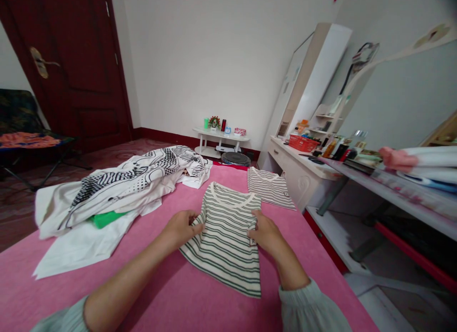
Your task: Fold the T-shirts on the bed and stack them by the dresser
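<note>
A cream shirt with dark green stripes (228, 241) lies on the pink bed cover (160, 294) in front of me. Its pale neckline points away from me, and a small label shows near its right edge. My left hand (185, 229) pinches the shirt's left side between thumb and fingers. On the opposite edge, my right hand (266, 229) grips the fabric just above the label. Behind it, to the right, a second striped shirt (271, 187) lies flat. The fingertips of both hands are partly hidden by the cloth.
Heaped at the left of the bed is white and black patterned fabric (135, 180), with a green piece (107, 219) beneath. A dressing table (300, 163) with a red basket (303, 143) stands at right, near a shelf (396, 189). A low white table (221, 134) is beyond the bed.
</note>
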`<action>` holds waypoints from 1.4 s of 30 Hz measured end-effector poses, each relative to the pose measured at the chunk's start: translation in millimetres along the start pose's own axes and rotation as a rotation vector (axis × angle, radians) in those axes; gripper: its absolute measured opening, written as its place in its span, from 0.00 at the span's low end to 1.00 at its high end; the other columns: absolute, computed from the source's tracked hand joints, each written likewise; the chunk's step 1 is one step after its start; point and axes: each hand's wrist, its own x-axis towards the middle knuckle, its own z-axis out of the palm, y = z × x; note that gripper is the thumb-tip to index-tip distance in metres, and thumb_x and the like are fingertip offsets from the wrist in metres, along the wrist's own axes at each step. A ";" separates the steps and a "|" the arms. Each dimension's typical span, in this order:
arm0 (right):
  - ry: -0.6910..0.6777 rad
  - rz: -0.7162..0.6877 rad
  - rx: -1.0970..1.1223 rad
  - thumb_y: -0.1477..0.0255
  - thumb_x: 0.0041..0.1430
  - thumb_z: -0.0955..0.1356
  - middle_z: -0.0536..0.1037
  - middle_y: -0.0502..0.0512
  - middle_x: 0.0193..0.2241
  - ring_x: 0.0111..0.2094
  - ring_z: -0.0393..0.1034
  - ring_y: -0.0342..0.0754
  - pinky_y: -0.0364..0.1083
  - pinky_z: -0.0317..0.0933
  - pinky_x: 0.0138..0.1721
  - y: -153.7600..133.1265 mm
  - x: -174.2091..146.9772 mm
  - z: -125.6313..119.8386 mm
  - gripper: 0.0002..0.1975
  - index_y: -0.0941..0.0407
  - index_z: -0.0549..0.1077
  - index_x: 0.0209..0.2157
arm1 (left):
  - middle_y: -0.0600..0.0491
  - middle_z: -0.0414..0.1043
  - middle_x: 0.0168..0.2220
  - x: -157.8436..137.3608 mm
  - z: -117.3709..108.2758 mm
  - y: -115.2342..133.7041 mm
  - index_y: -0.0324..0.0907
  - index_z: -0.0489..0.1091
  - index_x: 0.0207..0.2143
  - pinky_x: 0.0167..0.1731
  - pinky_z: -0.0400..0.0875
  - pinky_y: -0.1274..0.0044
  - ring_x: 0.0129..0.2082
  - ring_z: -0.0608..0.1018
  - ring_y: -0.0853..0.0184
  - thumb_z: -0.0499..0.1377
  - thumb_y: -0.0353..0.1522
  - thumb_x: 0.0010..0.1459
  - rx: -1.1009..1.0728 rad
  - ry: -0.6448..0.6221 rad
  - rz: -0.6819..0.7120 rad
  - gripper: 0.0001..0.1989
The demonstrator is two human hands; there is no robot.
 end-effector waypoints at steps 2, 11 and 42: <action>0.079 0.003 0.042 0.79 0.44 0.64 0.78 0.57 0.33 0.35 0.72 0.51 0.44 0.61 0.35 -8.8 0.9 7.3 0.26 0.60 0.71 0.49 | 0.52 0.77 0.32 -4.7 12.0 15.9 0.38 0.74 0.37 0.34 0.68 0.77 0.33 0.76 0.63 0.58 0.37 0.49 -0.151 0.058 0.082 0.15; 0.166 -0.138 0.514 0.63 0.55 0.64 0.77 0.51 0.27 0.30 0.69 0.48 0.43 0.60 0.32 -32.7 -3.3 31.8 0.12 0.57 0.73 0.29 | 0.53 0.77 0.34 -40.5 69.5 79.6 0.42 0.77 0.34 0.37 0.67 0.77 0.34 0.76 0.64 0.59 0.27 0.46 -0.135 -0.109 0.401 0.12; 0.299 -0.019 -0.461 0.77 0.54 0.63 0.78 0.65 0.41 0.43 0.72 0.55 0.46 0.61 0.44 95.9 254.7 -53.8 0.19 0.61 0.75 0.48 | 0.51 0.70 0.38 51.6 66.9 12.6 0.45 0.72 0.35 0.43 0.62 0.72 0.42 0.69 0.62 0.55 0.29 0.55 0.059 0.182 0.239 0.08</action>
